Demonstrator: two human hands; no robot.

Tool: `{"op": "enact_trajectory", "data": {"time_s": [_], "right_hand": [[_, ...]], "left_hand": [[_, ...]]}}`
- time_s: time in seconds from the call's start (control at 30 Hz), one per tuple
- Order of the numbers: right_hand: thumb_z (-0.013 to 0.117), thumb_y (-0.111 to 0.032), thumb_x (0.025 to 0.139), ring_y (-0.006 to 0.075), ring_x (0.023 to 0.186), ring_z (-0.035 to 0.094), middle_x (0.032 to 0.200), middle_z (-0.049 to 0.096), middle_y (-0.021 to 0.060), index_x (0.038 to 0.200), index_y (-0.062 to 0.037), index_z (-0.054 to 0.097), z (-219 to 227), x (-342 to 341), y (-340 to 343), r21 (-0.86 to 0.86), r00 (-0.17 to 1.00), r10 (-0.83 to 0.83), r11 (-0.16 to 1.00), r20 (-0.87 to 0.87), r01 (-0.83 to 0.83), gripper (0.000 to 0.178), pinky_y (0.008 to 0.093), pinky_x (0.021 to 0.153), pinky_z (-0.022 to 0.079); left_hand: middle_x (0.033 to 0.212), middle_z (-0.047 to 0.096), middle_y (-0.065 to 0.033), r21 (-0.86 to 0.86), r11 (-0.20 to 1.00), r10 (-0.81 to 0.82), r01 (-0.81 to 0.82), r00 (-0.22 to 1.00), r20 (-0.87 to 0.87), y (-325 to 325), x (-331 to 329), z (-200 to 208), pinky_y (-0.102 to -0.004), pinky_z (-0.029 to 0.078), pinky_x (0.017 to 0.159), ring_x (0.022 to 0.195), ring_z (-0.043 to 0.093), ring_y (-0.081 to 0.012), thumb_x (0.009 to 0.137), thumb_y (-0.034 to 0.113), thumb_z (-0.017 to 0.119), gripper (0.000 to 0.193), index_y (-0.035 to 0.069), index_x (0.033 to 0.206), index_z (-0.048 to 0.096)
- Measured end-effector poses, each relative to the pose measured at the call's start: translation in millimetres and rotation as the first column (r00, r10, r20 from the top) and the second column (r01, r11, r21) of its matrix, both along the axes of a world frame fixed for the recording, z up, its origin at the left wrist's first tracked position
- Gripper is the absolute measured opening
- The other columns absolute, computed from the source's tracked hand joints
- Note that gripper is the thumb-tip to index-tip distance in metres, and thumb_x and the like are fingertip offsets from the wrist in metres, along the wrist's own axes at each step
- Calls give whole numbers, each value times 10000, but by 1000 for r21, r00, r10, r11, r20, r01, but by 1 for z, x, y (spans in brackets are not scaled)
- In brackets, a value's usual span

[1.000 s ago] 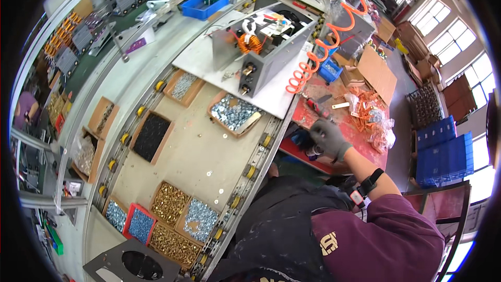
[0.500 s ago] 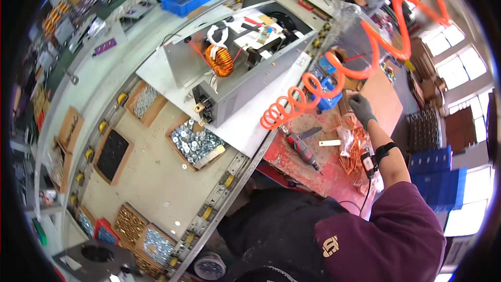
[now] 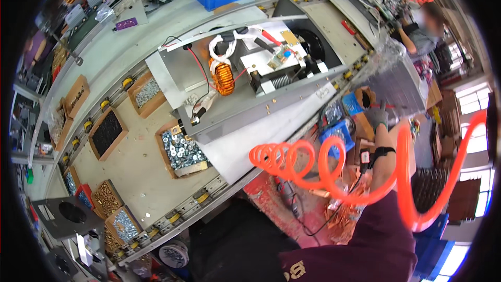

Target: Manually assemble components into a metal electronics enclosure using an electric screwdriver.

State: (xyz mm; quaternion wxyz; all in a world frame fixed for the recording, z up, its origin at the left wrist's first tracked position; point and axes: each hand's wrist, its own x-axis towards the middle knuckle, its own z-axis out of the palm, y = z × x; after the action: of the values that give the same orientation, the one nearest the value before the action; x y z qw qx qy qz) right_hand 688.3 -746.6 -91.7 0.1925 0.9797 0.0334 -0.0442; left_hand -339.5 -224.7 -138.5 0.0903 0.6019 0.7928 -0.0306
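Note:
My right hand (image 3: 377, 117), in a grey glove, reaches out at the right over the cluttered bench, next to a small open cardboard box (image 3: 365, 97). At least one finger is stretched out, and I see nothing held in it. Just beyond the fingertips lies a thin red rod-like thing (image 3: 394, 106) against a large grey metal box (image 3: 397, 86). A blue bin (image 3: 338, 138) of small parts is left of the hand. My left hand is out of view. In front of me sits a grey metal housing (image 3: 250, 102) with a copper-wound ring coil (image 3: 223, 78).
An orange coiled air hose (image 3: 360, 196) hangs across the near right, in front of my forearm. Boxes of washers (image 3: 182, 150), black parts (image 3: 108, 134) and screws (image 3: 146, 94) stand on the roller line. A co-worker (image 3: 420, 34) is at the far right.
My right hand has reached farther away, from beside the blue bin toward the grey metal box. My view has shifted right, and the hose now hangs lower across it.

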Motion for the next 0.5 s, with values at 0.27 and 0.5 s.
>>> {"op": "enact_trajectory", "data": {"time_s": [0.27, 0.5], "right_hand": [[667, -188, 787, 403, 1202, 492, 1290, 517, 206, 1293, -126, 538, 21, -15, -38, 560, 615, -304, 781, 727, -276, 526, 479, 967, 434], [621, -293, 916, 232, 922, 579, 1006, 604, 104, 1124, -40, 588, 1, -27, -26, 892, 838, -331, 287, 434, -348, 330, 352, 801, 480]], "left_hand": [[1319, 530, -202, 65, 998, -16, -4, 953, 302, -24, 35, 15, -365, 390, 1018, 1201, 512, -308, 933, 238, 589, 531, -26, 1371, 442], [1360, 501, -193, 61, 961, -276, 270, 920, 279, 8, 103, -17, -367, 359, 1049, 1233, 491, -297, 912, 128, 574, 478, -24, 1352, 464]]}}
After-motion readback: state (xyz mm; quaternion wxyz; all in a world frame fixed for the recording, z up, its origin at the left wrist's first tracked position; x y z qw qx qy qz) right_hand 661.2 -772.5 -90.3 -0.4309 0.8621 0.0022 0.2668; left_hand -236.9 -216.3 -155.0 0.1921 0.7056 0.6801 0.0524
